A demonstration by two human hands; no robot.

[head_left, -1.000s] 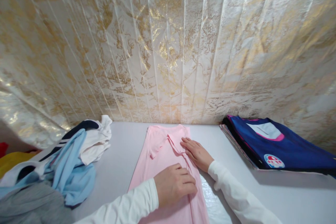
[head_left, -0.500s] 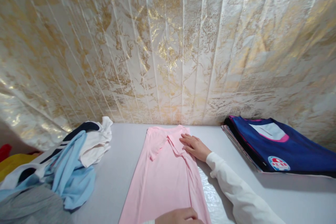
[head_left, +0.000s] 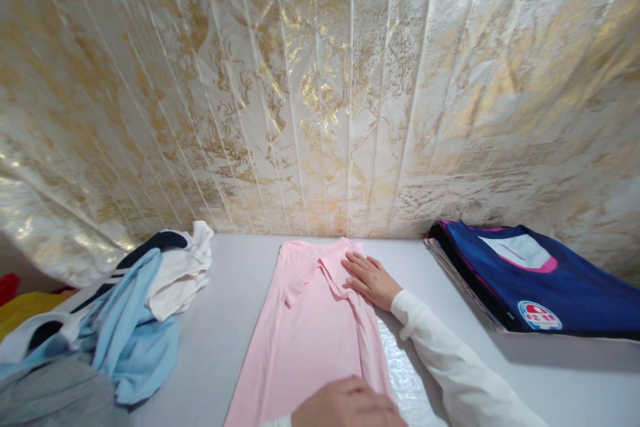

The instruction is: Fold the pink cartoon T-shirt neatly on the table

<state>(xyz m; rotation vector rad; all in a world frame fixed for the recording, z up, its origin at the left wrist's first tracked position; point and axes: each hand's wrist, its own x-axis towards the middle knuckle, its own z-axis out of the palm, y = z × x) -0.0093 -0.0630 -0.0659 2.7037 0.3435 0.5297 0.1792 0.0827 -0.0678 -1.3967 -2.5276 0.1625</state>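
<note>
Pink shirt (head_left: pixel 310 347) lies lengthwise on the counter (head_left: pixel 225 293)! Right hand (head_left: pixel 373 280) rests flat near its far end, fingers outstretched; left hand (head_left: pixel 345 405) blurs lower down, grip impossible to tell. Rumpled pile (head_left: pixel 135 340) left, folded stack (head_left: pixel 560 287) right.

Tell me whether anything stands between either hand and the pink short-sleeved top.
Nothing visible does. The right hand lies on the pink short-sleeved top near its far end; the left hand, blurred, is over the near part. The clothes heap at left and folded stack at right lie apart from it.
</note>
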